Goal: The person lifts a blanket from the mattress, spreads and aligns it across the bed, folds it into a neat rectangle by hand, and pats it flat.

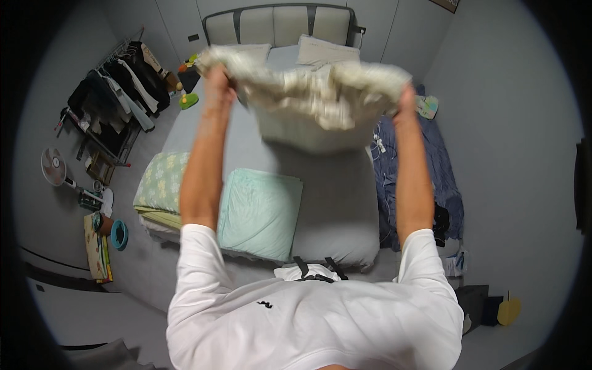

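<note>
Both my arms reach out over a bed with a grey sheet [337, 199]. My left hand [219, 85] grips one end of a pale cream cloth [319, 101], and my right hand [405, 104] holds its other end. The cloth is stretched between them above the bed, bunched and blurred by motion, so its exact kind is unclear. Beneath it the sheet lies in shadow. On the near part of the bed rests a folded mint-green quilt [261, 215]. Left of that is a folded green floral quilt [162, 182], partly behind my left forearm.
Two pillows [328, 50] lie by the padded headboard [277, 25]. A dark blue cover [441, 171] with a white power strip [379, 144] spreads along the right side. On the left stand a clothes rack [115, 92], a fan [54, 166] and a blue basin [119, 235].
</note>
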`<state>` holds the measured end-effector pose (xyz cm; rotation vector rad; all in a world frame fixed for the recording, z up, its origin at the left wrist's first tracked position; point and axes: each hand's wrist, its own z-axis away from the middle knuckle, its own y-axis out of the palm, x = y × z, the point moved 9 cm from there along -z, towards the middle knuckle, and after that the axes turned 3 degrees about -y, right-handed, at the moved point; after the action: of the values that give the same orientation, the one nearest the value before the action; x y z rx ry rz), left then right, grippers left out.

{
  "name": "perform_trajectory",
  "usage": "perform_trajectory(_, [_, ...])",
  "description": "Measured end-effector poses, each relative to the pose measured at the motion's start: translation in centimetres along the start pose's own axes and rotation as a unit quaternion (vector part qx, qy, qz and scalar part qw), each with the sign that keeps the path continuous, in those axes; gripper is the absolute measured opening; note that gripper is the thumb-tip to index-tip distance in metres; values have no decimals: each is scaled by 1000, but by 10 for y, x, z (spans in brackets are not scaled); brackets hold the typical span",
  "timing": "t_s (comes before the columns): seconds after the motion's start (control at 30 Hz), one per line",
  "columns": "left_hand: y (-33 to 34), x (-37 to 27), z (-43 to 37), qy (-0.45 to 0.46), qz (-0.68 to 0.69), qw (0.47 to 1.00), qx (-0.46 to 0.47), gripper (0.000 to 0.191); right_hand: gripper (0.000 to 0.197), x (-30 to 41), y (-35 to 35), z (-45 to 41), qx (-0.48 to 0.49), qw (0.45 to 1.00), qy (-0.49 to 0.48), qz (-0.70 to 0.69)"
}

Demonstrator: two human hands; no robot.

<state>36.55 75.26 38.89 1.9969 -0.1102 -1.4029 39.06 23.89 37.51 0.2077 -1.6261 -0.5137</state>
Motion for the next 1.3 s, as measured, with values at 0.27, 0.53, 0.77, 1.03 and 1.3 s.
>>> perform_trajectory(0.27, [-34,-72,91,68,93,993,7,30,58,87,-117,59,49,992,-99,-53])
perform_trajectory(0.53, [-251,141,247,-191,-109,945,-242,25,55,-225,-306,163,-13,966,255,-25])
perform_trajectory(0.77, [-366,168,425,-319,-183,838,-403,20,45,-343,-436,322,-86,910,403,-46])
perform_trajectory(1.03, [-360,207,505,-329,-165,844,-390,35,46,-400,-479,380,-118,898,422,36])
perform_trajectory(1.3, [-330,183,489,-288,-279,860,-316,33,51,-313,-442,342,-90,910,344,213])
